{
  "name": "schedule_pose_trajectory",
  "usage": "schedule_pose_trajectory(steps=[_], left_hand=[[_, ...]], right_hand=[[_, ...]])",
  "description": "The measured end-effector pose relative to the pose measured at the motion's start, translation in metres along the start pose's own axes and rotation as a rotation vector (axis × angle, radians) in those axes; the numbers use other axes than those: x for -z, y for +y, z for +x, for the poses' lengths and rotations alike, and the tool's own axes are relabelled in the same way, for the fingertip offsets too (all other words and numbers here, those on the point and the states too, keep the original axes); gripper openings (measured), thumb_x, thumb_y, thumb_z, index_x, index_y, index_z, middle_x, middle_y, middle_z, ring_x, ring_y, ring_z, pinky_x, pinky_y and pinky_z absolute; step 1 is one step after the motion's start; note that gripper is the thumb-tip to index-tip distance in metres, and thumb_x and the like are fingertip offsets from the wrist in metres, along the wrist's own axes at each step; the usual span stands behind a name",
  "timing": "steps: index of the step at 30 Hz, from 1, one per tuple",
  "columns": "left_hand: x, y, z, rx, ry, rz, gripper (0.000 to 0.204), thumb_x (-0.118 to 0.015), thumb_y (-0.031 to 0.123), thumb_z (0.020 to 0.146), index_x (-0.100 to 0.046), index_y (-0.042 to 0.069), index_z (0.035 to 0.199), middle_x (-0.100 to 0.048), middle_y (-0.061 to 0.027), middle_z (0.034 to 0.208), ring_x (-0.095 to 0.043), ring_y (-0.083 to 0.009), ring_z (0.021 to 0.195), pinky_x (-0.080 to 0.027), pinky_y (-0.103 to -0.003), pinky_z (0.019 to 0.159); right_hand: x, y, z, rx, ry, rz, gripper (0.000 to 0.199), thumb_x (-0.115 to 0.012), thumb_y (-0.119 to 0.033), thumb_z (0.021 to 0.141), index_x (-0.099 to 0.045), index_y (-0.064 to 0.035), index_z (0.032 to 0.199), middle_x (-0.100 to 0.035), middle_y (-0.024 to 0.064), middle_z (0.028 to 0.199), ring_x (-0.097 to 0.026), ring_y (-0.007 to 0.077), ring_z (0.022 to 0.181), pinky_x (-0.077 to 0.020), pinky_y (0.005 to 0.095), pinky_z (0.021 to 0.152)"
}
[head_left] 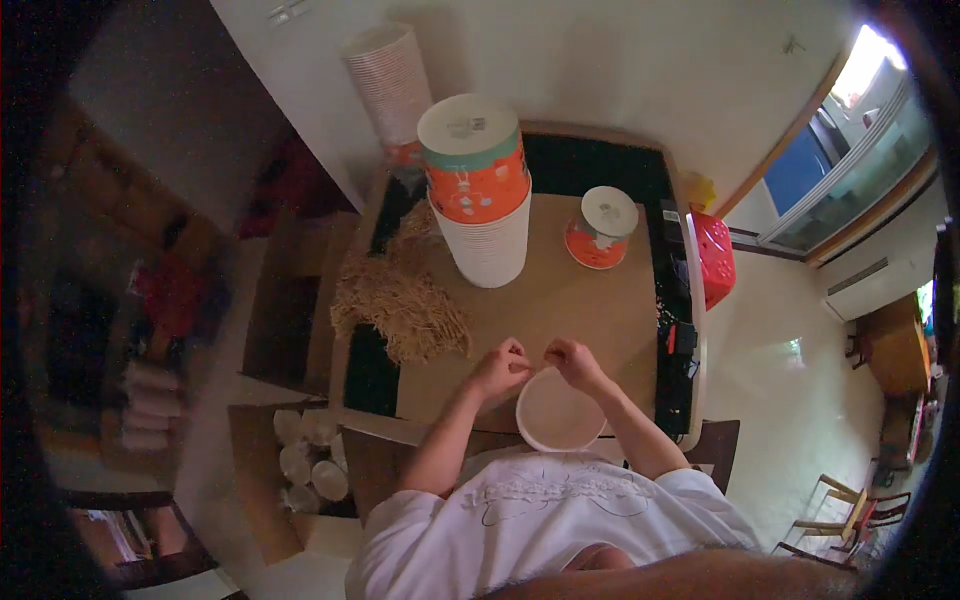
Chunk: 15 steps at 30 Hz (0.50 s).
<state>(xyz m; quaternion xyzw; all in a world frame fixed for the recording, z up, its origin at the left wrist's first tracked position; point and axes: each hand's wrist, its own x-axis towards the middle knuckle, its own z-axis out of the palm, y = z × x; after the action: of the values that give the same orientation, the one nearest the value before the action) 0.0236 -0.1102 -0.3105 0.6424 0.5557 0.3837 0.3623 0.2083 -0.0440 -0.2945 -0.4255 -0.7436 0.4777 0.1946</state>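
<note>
Low in the middle of the frame, a round white bowl (557, 412) sits at the near edge of the counter (600, 310), right in front of the person's chest. It is a shallow paper bowl with a thin white rim and a pale, slightly pinkish inside; nothing can be made out within it. Both hands meet just above its far rim. The left hand (500, 368) comes in from the lower left, its fingers curled together into a pinch — whatever they hold is too small to tell. The right hand (572, 360) mirrors it from the right, fingers likewise bunched and pinching at something tiny, the two hands almost touching at the tips.

The counter is covered with a brown sheet, with dark edges showing at its left, far and right sides. Left of the hands lies a heap of straw-like shreds (400, 300). Farther up, in the middle of the frame, stands a tall stack of white paper bowls (482, 225) topped with an orange lidded tub (472, 160). To its right sits a single orange tub with a white lid (602, 228). At the lower left, below the counter's edge, a cardboard box (270, 480) holds more white cups.
</note>
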Motion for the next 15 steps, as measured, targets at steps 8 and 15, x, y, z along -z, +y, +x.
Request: schedule_pose_trajectory(steps=[8,15], left_hand=[[-0.021,0.004,0.008,-0.077,0.05,0.178,0.007,-0.063,0.01,0.07,-0.061,0.005,0.075,-0.053,-0.0089,0.079,-0.056,-0.0239,0.071,-0.047,-0.032,0.065],[-0.036,-0.009,-0.002,0.282,-0.026,-0.436,0.012,-0.063,0.012,0.074,-0.057,0.004,0.08,-0.058,-0.0041,0.078,-0.057,-0.018,0.072,-0.046,-0.031,0.066]], right_hand=[[-0.003,0.006,0.0,0.167,0.059,-0.089,0.003,-0.055,-0.003,0.072,-0.056,-0.0016,0.075,-0.057,0.0112,0.071,-0.055,0.023,0.064,-0.0441,0.0307,0.058],[-0.002,0.003,-0.001,0.149,0.01,-0.101,0.004,-0.055,-0.004,0.072,-0.056,-0.002,0.074,-0.057,0.0126,0.073,-0.057,0.0261,0.068,-0.0451,0.0332,0.061]])
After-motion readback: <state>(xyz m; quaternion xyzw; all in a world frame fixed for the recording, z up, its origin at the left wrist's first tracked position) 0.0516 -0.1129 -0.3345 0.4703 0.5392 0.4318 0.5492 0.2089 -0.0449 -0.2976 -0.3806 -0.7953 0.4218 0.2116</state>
